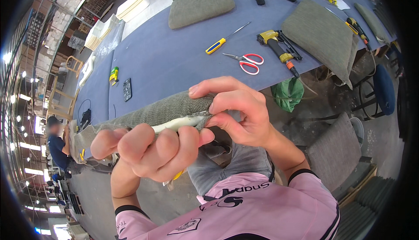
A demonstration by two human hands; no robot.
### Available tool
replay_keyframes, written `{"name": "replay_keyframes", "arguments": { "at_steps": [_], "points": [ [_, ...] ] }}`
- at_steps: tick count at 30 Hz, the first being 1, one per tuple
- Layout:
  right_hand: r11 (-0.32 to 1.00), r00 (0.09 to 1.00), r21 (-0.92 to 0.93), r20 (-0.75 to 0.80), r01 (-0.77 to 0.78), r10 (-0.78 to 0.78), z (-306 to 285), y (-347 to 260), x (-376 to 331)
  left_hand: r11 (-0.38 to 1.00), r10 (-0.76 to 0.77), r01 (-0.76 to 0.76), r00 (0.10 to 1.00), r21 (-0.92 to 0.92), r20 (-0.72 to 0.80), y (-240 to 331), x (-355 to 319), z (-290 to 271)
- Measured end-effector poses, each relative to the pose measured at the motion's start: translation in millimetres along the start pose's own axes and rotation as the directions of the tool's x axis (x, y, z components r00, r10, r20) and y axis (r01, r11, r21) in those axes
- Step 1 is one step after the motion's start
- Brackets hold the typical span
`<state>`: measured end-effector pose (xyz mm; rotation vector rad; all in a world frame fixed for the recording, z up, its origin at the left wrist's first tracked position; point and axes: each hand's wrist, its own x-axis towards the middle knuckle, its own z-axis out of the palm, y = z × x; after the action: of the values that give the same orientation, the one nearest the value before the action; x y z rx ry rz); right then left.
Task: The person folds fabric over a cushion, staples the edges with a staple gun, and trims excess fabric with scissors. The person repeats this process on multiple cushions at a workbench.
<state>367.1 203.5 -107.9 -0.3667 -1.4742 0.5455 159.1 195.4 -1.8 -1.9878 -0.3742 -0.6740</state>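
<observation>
My left hand [152, 149] is closed round the lower edge of a grey-green fabric cushion [163, 109], held up in front of me. White foam [178, 123] shows through a long opening in its side. At the right end of that opening, my right hand [242, 113] pinches the fabric between thumb and fingers. A small shiny sliver lies by those fingertips; its kind I cannot make out. On the blue table, beyond the hands, are scissors [239, 58] with red-and-white handles, a screwdriver [217, 45] and a yellow-and-black air stapler [276, 45].
The blue-covered table [157, 61] also bears a finished-looking cushion [202, 6], another cushion [314, 30], a phone [127, 89] and a yellow-and-green box [114, 75]. A green bag [288, 94] hangs by its edge. A person [57, 146] stands far left.
</observation>
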Motion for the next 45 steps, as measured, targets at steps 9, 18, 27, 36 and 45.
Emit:
{"name": "replay_keyframes", "arguments": {
  "at_steps": [9, 18, 27, 36, 45],
  "points": [
    [0.996, 0.995, -0.026, -0.036, 0.091, -0.092, 8, 5, -4, 0.997, -0.070, 0.071, 0.997, -0.023, 0.036, 0, 2, -3],
    [0.983, 0.957, 0.104, -0.264, 0.150, -0.118, 27, 17, -11, 0.997, -0.062, 0.065, 0.996, -0.049, 0.062, -2, 3, -3],
    [0.979, 0.938, 0.062, -0.304, 0.195, -0.167, 32, 21, -8, 0.999, -0.029, 0.030, 0.999, -0.028, 0.033, -4, -5, -5],
    [0.998, 0.986, -0.022, -0.157, 0.056, -0.058, 18, 10, -1, 0.989, -0.112, 0.117, 0.992, -0.095, 0.049, -9, 10, 7],
    [0.995, 0.973, 0.056, -0.212, -0.082, 0.092, 19, 14, 10, 0.737, 0.169, 0.158, 0.898, -0.657, 0.406, -79, 64, 57]
  ]
}}
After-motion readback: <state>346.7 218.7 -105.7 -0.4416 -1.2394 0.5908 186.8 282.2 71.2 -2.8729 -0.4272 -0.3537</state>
